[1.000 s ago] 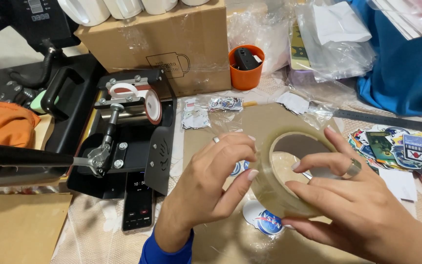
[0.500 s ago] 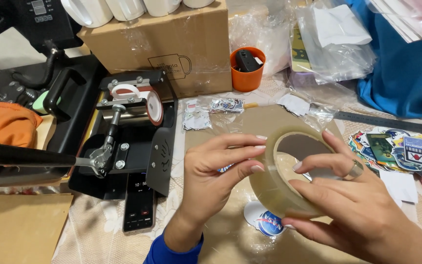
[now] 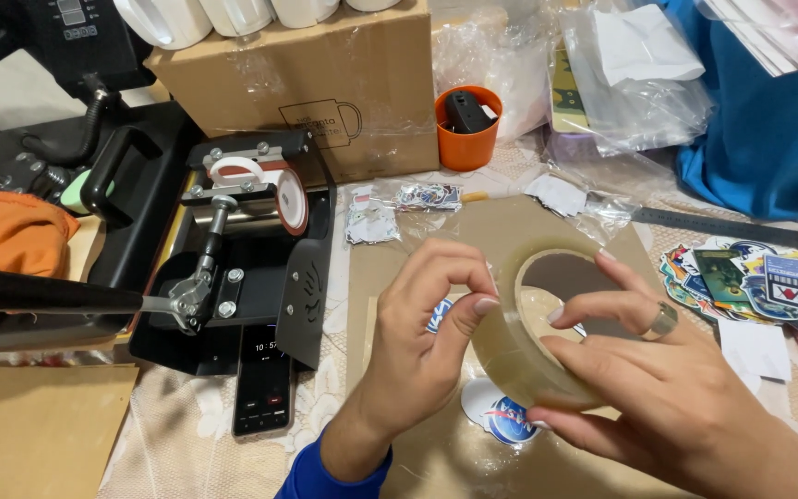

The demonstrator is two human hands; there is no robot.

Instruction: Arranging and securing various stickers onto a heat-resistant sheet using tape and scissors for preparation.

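Note:
My right hand (image 3: pixel 667 388) holds a large roll of clear packing tape (image 3: pixel 533 346) upright, thumb under it and fingers through its core; a ring sits on one finger. My left hand (image 3: pixel 427 337) pinches at the roll's outer face with thumb and forefinger, where the tape's end seems to lie. Both hands hover over a brown cardboard sheet (image 3: pixel 501 222). A round sticker (image 3: pixel 501 416) lies on the sheet just under the roll, and another sticker is partly hidden behind my left fingers.
A black mug press (image 3: pixel 251 240) with a long handle stands at left, a phone (image 3: pixel 263 383) in front of it. Behind are a cardboard box (image 3: pixel 325 83), an orange cup (image 3: pixel 468 129), plastic bags, and a pile of stickers (image 3: pixel 759 277) at right. An orange cloth (image 3: pixel 6 240) lies far left.
My left hand's fingers have shifted on the roll's face, from spread flat to a thumb-and-forefinger pinch. The right hand and roll have barely moved.

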